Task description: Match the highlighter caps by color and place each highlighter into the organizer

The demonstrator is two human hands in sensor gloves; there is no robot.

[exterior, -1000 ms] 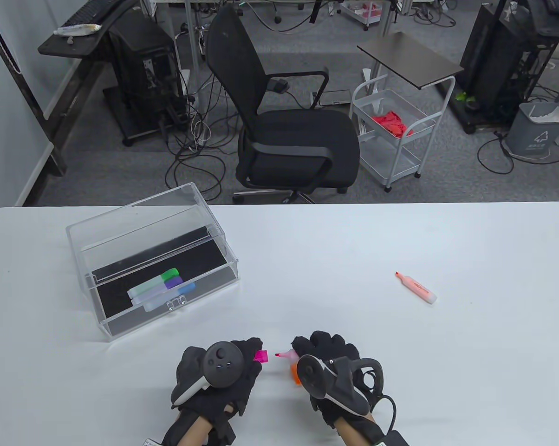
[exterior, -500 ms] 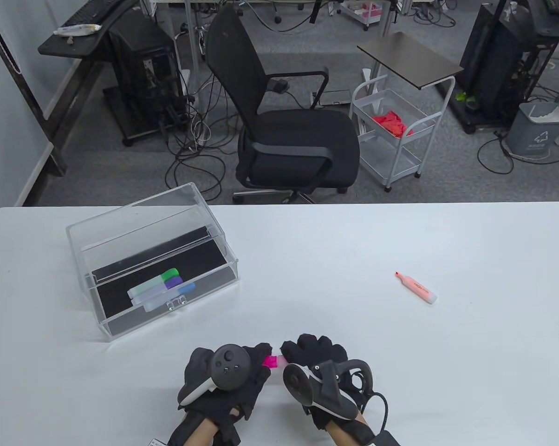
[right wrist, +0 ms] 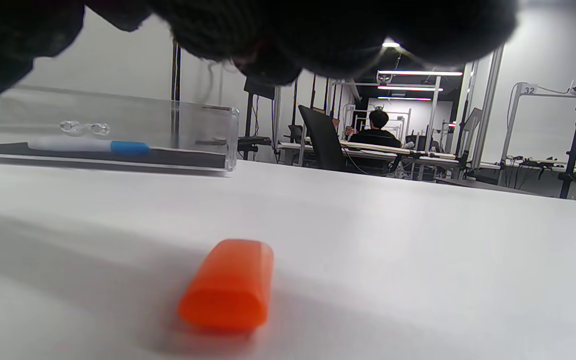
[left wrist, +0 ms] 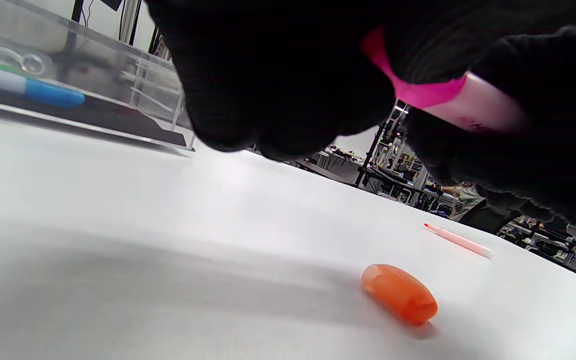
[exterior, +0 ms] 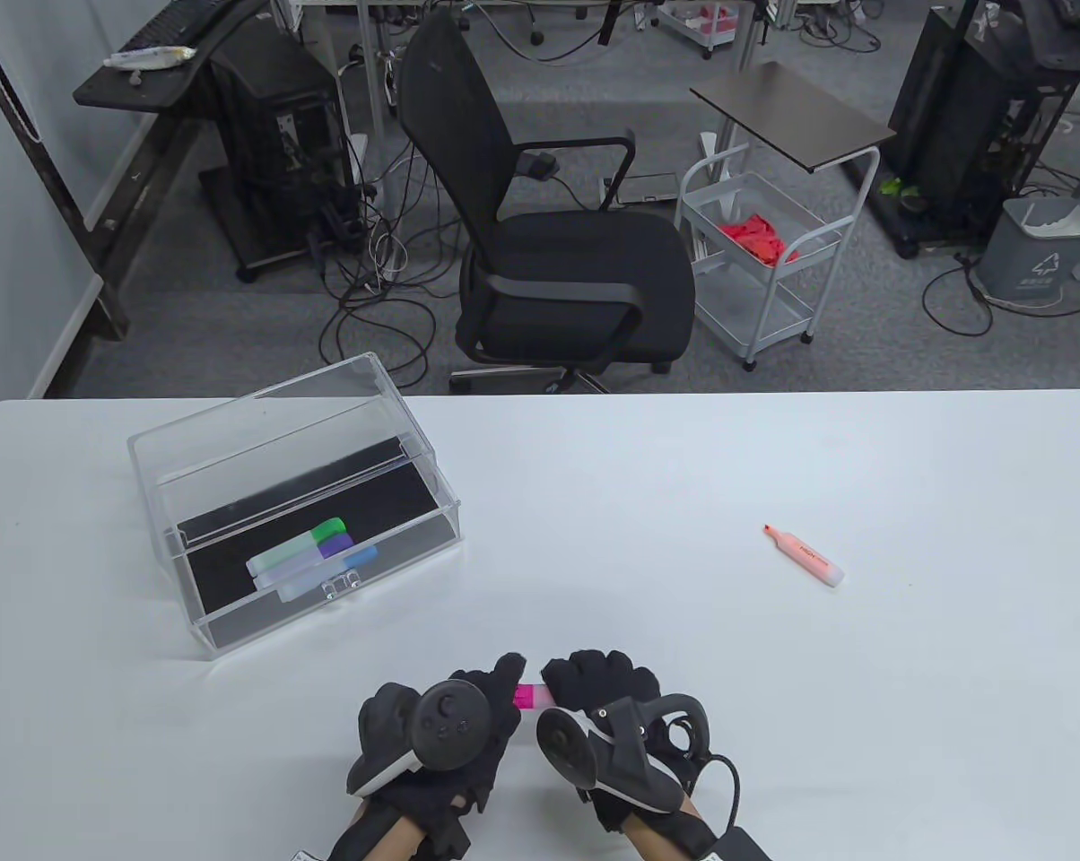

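Observation:
My two hands meet low over the table's front edge. The left hand point(exterior: 502, 689) pinches a magenta cap point(exterior: 526, 697), which sits on the end of the pale pink highlighter point(exterior: 543, 695). The right hand point(exterior: 565, 683) grips that highlighter's barrel point(left wrist: 478, 107). An orange cap point(left wrist: 400, 294) point(right wrist: 228, 285) lies loose on the table below the hands and is hidden in the table view. An uncapped orange highlighter point(exterior: 803, 555) lies on the table to the right. The clear organizer point(exterior: 262, 417) stands at the left and holds green, purple and blue capped highlighters point(exterior: 311, 554).
The white table point(exterior: 648, 502) stretches bare between the organizer and the orange highlighter. A black office chair point(exterior: 558, 269) and a white cart point(exterior: 764, 260) stand on the floor behind the table's far edge.
The hands came together: the magenta cap, held apart from the pink tip a second ago, now sits on the highlighter. The right hand shifted left and hides the orange cap.

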